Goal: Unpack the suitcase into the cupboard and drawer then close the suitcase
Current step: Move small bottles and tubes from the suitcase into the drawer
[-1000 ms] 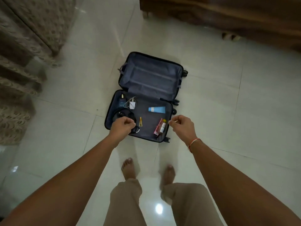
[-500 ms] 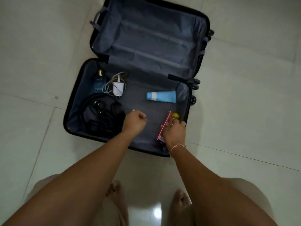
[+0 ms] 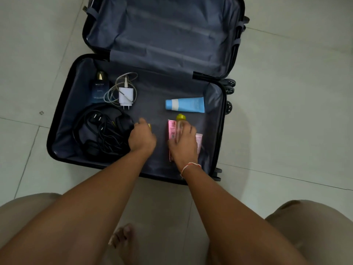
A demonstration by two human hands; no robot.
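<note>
- My right hand [image 3: 183,144] closed on the clear yellow-capped bottle [image 3: 179,125] atop the pink box [image 3: 172,131], their long axes pointing away from me, inside the suitcase [image 3: 219,131].
- My left hand [image 3: 142,137] curled around a small yellow item [image 3: 150,126] just left of it.

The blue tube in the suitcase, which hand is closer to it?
Right. The right hand lies just below the blue tube, on the pink box. The left hand sits farther left, beside the black cables.

Open suitcase [image 3: 63,119] on the tiled floor [image 3: 286,111]: the left hand [image 3: 142,139] closes on a small yellow item [image 3: 149,126], the right hand [image 3: 184,145] grasps a yellow-capped bottle [image 3: 180,121] over a pink box [image 3: 172,129].
</note>
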